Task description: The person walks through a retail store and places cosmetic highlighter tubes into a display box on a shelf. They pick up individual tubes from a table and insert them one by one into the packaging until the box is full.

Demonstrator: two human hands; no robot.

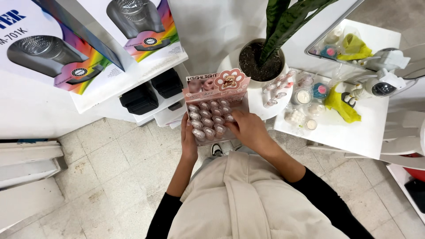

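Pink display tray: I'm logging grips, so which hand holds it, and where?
The left hand holds the pink display tray by its left edge. The right hand rests on the small pots at its right side.

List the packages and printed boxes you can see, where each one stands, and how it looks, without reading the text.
Pink display box: centre, held by left hand and right hand; rows of small round pots, a bear picture on its header.
Large white box: top left; grey microphone picture, rainbow stripes.
Second white box: on the white shelf; same design.
Clear packets: on the white table, right.
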